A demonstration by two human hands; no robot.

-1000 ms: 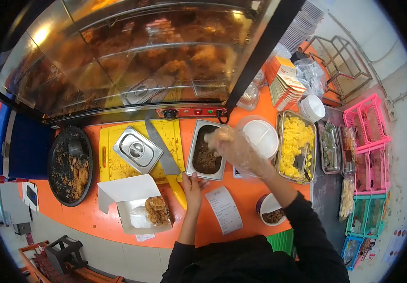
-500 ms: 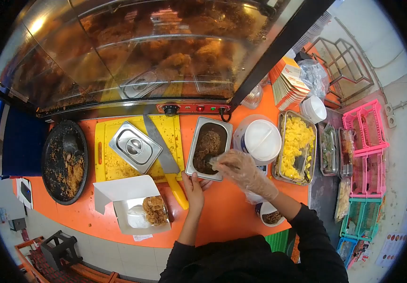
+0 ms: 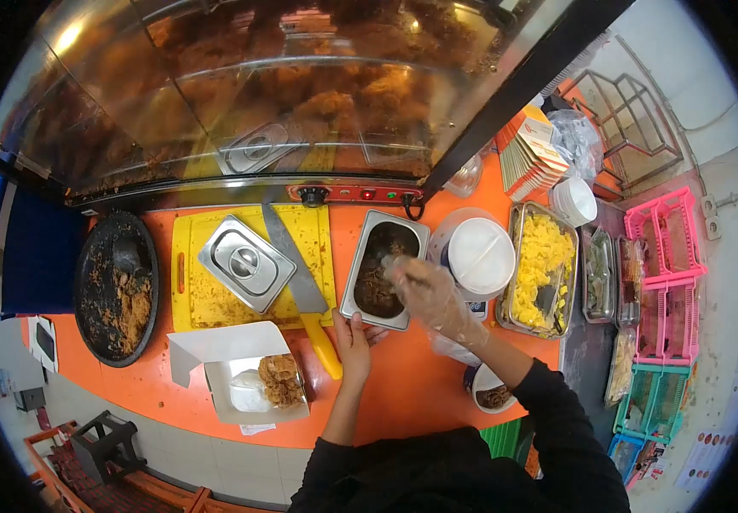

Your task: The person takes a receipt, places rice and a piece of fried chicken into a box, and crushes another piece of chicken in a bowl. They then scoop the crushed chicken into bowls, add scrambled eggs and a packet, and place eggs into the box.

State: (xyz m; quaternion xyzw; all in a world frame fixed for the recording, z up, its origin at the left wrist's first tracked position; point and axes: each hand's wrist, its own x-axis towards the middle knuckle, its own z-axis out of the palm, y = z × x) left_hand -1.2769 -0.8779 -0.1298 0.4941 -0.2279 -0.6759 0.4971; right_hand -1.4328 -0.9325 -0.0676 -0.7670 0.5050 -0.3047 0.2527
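My left hand (image 3: 353,344) pinches the steel pan (image 3: 383,270) by its rim; my right hand (image 3: 430,299) curls over it, grasp unclear.

Food in warming cabinet (image 3: 301,94): blurred behind glass. Right hand (image 3: 433,299): fingertips blurred, held item indistinct (possibly a utensil). Paper cup of meat (image 3: 493,393): partly covered by forearm. Wall posters (image 3: 711,451): print too small.

Bright, warm glare, dark fisheye-curved edges

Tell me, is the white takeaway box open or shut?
Open: the box has its lid folded back, baring the fried piece inside.
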